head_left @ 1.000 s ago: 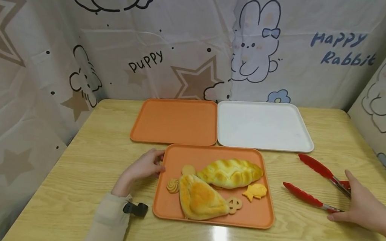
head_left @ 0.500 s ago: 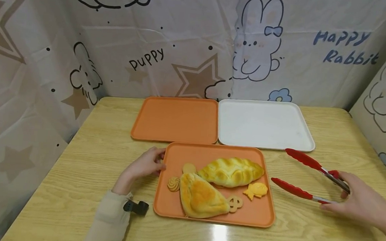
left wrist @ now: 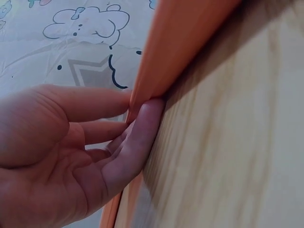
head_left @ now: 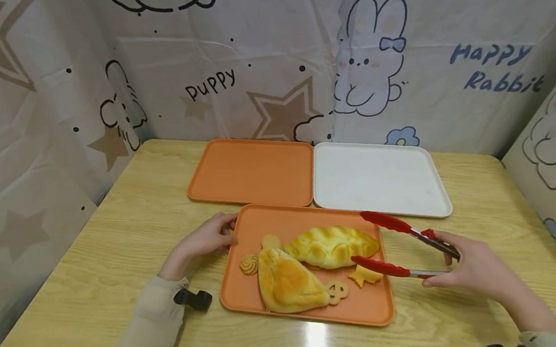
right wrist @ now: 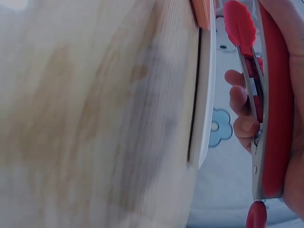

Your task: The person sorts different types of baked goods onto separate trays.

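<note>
1. A wooden table [head_left: 120, 248], hemmed in by cartoon-print curtains, carries three trays: an empty orange tray [head_left: 253, 172] at far left, a white tray [head_left: 380, 179] at far right touching it, and a near orange tray [head_left: 370, 306] in front holding baked goods.
2. On the near tray a long braided loaf [head_left: 331, 247] lies across the middle, with a triangular pastry [head_left: 289, 283] just nearer and to its left.
3. The red tongs [head_left: 390, 246] hang spread wide over the tray's right side, one tip beyond the loaf's right end, the other on its near side, above a fish-shaped biscuit [head_left: 365, 277].
4. The right hand [head_left: 476, 268] grips the tongs' handles, fingers curled round them but not squeezing.
5. The left hand [head_left: 206, 238] rests at the near tray's left rim, fingertips [left wrist: 147, 114] pressed against the edge.
6. Small biscuits, a swirl [head_left: 249, 264] and a pretzel shape [head_left: 337, 291], flank the pastry.
7. Judged from here, a clean grab calls for centring both tips across the loaf and closing gently, with the tray braced.
</note>
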Action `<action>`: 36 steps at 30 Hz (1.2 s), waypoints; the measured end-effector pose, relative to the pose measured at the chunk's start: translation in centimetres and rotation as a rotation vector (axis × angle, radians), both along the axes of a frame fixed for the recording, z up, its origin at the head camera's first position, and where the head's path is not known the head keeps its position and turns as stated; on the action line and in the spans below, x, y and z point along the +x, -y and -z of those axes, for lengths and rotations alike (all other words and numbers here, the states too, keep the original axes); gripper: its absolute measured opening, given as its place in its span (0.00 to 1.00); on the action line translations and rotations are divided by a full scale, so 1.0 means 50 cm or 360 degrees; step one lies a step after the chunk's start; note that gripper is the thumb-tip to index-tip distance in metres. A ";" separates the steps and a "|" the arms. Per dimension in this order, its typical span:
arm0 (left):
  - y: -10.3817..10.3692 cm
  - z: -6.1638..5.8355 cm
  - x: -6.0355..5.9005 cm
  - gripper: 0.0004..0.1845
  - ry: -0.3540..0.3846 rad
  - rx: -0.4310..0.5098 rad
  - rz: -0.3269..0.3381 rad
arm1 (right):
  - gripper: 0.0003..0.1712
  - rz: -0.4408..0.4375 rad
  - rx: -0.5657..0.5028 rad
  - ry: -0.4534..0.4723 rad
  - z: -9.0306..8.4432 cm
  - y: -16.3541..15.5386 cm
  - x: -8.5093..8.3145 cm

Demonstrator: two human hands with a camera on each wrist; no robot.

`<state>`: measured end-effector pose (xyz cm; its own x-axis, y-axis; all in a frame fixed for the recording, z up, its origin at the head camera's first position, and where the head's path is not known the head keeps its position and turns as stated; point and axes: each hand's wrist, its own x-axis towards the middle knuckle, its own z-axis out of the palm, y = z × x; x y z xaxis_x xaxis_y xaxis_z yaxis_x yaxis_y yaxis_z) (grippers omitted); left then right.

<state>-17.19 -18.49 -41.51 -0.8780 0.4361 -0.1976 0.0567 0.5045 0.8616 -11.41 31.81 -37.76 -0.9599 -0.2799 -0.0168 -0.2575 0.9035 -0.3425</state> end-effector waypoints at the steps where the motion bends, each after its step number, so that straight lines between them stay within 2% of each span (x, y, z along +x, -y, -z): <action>1: 0.001 0.001 0.000 0.30 -0.0005 -0.0008 0.0014 | 0.57 -0.0021 0.0002 0.0003 -0.001 0.004 -0.003; 10: 0.022 0.002 -0.002 0.41 0.0004 -0.0074 0.0112 | 0.58 -0.0154 0.0000 0.0013 -0.002 0.032 -0.030; 17: 0.025 0.004 -0.002 0.41 0.0005 -0.0037 0.0127 | 0.57 -0.0272 0.0009 0.0038 0.001 0.044 -0.043; 25: 0.022 0.008 -0.001 0.40 -0.0002 -0.0043 0.0110 | 0.53 -0.0328 -0.0028 0.0034 0.011 0.051 -0.055; 31: 0.023 0.011 -0.002 0.40 -0.0004 -0.0037 0.0104 | 0.52 -0.0286 -0.0048 0.0019 0.010 0.049 -0.054; 36: 0.025 0.015 -0.002 0.42 0.0030 0.0042 0.0076 | 0.51 -0.0228 -0.0044 0.0032 0.004 0.044 -0.053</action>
